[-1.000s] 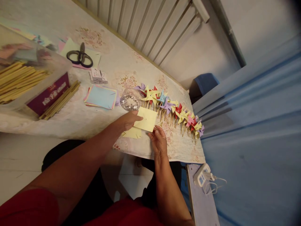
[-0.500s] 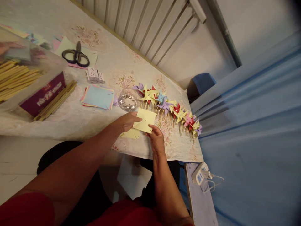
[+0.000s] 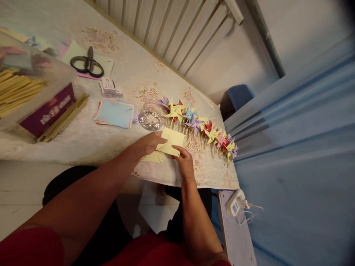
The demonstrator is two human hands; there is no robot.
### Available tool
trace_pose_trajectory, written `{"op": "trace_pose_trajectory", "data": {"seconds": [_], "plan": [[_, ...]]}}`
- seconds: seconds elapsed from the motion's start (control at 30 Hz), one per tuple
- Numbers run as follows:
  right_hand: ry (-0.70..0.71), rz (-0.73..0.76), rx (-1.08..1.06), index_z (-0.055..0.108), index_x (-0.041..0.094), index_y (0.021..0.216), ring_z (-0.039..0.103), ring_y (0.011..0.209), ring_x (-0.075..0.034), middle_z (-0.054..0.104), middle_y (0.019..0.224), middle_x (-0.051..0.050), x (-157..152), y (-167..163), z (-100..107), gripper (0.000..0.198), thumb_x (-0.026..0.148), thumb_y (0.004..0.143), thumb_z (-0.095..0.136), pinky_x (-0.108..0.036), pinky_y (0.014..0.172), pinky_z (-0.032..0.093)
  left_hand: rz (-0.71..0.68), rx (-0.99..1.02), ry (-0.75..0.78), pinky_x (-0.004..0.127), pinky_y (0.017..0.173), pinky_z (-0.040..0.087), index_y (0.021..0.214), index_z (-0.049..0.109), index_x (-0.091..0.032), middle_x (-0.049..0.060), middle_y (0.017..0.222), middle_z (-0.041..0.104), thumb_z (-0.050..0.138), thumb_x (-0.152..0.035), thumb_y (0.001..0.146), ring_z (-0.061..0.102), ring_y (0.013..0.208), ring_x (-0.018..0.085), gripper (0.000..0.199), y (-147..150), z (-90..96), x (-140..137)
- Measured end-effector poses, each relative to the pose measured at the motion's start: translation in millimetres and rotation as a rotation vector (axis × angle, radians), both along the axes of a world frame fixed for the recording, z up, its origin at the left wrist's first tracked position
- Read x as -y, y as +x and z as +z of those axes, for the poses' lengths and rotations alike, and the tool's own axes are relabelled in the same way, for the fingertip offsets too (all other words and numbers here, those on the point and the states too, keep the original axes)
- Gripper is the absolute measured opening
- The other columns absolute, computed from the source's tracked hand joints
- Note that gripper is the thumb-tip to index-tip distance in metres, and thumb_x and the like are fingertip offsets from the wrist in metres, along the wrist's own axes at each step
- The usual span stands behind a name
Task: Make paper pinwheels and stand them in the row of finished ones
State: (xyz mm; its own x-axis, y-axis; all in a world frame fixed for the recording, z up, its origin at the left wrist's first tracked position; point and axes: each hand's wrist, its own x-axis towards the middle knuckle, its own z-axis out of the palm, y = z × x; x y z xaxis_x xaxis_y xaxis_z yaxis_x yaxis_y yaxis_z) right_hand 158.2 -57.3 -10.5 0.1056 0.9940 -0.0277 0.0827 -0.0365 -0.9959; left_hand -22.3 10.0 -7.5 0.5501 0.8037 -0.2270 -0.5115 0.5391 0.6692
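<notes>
A square of yellow paper (image 3: pixel 173 137) with a small mark near its middle is held just above the table's front edge. My left hand (image 3: pixel 152 143) pinches it from the left side, thumb on top. At its lower right corner the fingers of my right hand (image 3: pixel 183 158) are closed on the paper. Another yellow sheet (image 3: pixel 154 157) with slits lies on the cloth below. Beyond my hands sits a clear round container of small metal pins (image 3: pixel 150 119). A row of finished paper pinwheels (image 3: pixel 195 125) on sticks lies to the right.
Left of my hands lie a stack of coloured paper squares (image 3: pixel 115 113), small boxes (image 3: pixel 111 88) and black-handled scissors (image 3: pixel 87 65). A clear plastic bin (image 3: pixel 62 74) holds many sticks, with more sticks (image 3: pixel 63 118) beside it. A power strip (image 3: pixel 235 202) rests on a side ledge.
The fingers of my right hand have shifted slightly left and up along the paper's lower corner. My left hand keeps its hold. The view has moved slightly.
</notes>
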Motion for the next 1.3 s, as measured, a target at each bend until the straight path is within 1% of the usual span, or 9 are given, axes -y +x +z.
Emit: {"op": "trace_pose_trajectory", "data": {"seconds": [0.17, 0.27, 0.37, 0.5, 0.67, 0.77, 0.9, 1.0, 1.3], "plan": [[-0.010, 0.008, -0.002, 0.078, 0.028, 0.096, 0.060, 0.068, -0.014, 0.072, 0.082, 0.004, 0.2, 2.5, -1.8, 0.030, 0.019, 0.067, 0.075, -0.027, 0.067, 0.049, 0.002, -0.017, -0.021, 0.032, 0.073, 0.055, 0.092, 0.070, -0.011, 0.008, 0.079, 0.075, 0.072, -0.008, 0.063, 0.070, 0.073, 0.021, 0.029, 0.3, 2.4, 0.5], [-0.006, -0.002, 0.014, 0.078, 0.028, 0.093, 0.060, 0.068, -0.014, 0.071, 0.077, 0.004, 1.6, 1.3, 0.5, 0.026, 0.020, 0.069, 0.074, -0.026, 0.067, 0.049, 0.002, -0.021, -0.023, 0.032, 0.073, 0.055, 0.094, 0.070, -0.010, 0.008, 0.078, 0.075, 0.068, -0.006, 0.064, 0.069, 0.072, 0.020, 0.030, 0.5, 5.0, 1.9], [-0.004, -0.004, 0.033, 0.078, 0.026, 0.090, 0.061, 0.068, -0.014, 0.070, 0.072, 0.004, 2.8, -1.2, 4.6, 0.020, 0.022, 0.071, 0.073, -0.026, 0.068, 0.048, -0.017, -0.027, -0.005, 0.031, 0.069, 0.055, 0.097, 0.069, -0.009, 0.007, 0.077, 0.074, 0.066, -0.008, 0.065, 0.069, 0.068, 0.019, 0.032, 0.6, 5.4, 2.7], [-0.002, -0.005, 0.026, 0.076, 0.024, 0.085, 0.063, 0.070, -0.015, 0.070, 0.072, 0.002, 2.3, -4.3, 7.2, 0.012, 0.029, 0.075, 0.072, -0.028, 0.072, 0.049, -0.044, -0.043, 0.034, 0.031, 0.064, 0.054, 0.100, 0.069, -0.009, 0.007, 0.076, 0.073, 0.069, -0.012, 0.065, 0.067, 0.064, 0.019, 0.035, 1.0, 2.3, 2.3], [-0.015, -0.043, 0.058, 0.072, 0.021, 0.076, 0.057, 0.068, -0.013, 0.066, 0.068, 0.003, -1.7, -7.4, 6.9, 0.014, 0.034, 0.075, 0.071, -0.026, 0.071, 0.046, -0.053, -0.020, 0.089, 0.028, 0.068, 0.053, 0.096, 0.069, -0.008, 0.008, 0.080, 0.074, 0.075, -0.015, 0.061, 0.068, 0.069, 0.018, 0.036, 2.9, -2.7, 1.0], [-0.020, -0.075, 0.109, 0.069, 0.020, 0.073, 0.053, 0.066, -0.013, 0.061, 0.065, 0.005, -4.0, -9.0, 7.3, 0.016, 0.035, 0.072, 0.070, -0.026, 0.069, 0.043, -0.055, -0.058, 0.102, 0.026, 0.066, 0.051, 0.094, 0.070, -0.008, 0.008, 0.078, 0.074, 0.076, -0.016, 0.061, 0.067, 0.068, 0.017, 0.035, 3.9, -5.2, 0.8], [-0.034, -0.137, 0.207, 0.068, 0.019, 0.071, 0.051, 0.066, -0.013, 0.060, 0.065, 0.004, -5.8, -11.0, 8.4, 0.015, 0.034, 0.071, 0.067, -0.026, 0.070, 0.042, -0.050, -0.114, 0.111, 0.024, 0.062, 0.048, 0.094, 0.071, -0.009, 0.006, 0.077, 0.073, 0.073, -0.014, 0.062, 0.065, 0.065, 0.015, 0.033, 5.3, -6.8, 1.0], [-0.037, -0.176, 0.286, 0.066, 0.019, 0.068, 0.051, 0.065, -0.013, 0.060, 0.065, 0.004, -7.0, -12.7, 8.9, 0.016, 0.034, 0.071, 0.066, -0.026, 0.071, 0.042, -0.050, -0.151, 0.108, 0.024, 0.062, 0.047, 0.093, 0.071, -0.009, 0.005, 0.075, 0.072, 0.071, -0.013, 0.062, 0.064, 0.065, 0.015, 0.031, 6.9, -6.2, 1.3], [-0.100, -0.226, 0.359, 0.063, 0.019, 0.064, 0.050, 0.061, -0.013, 0.061, 0.063, 0.003, -8.5, -16.4, 8.2, 0.016, 0.034, 0.069, 0.064, -0.025, 0.066, 0.041, -0.039, -0.229, 0.120, 0.025, 0.061, 0.047, 0.090, 0.072, -0.010, 0.003, 0.070, 0.071, 0.069, -0.011, 0.058, 0.063, 0.062, 0.015, 0.032, 10.2, 0.0, 4.8]]}}
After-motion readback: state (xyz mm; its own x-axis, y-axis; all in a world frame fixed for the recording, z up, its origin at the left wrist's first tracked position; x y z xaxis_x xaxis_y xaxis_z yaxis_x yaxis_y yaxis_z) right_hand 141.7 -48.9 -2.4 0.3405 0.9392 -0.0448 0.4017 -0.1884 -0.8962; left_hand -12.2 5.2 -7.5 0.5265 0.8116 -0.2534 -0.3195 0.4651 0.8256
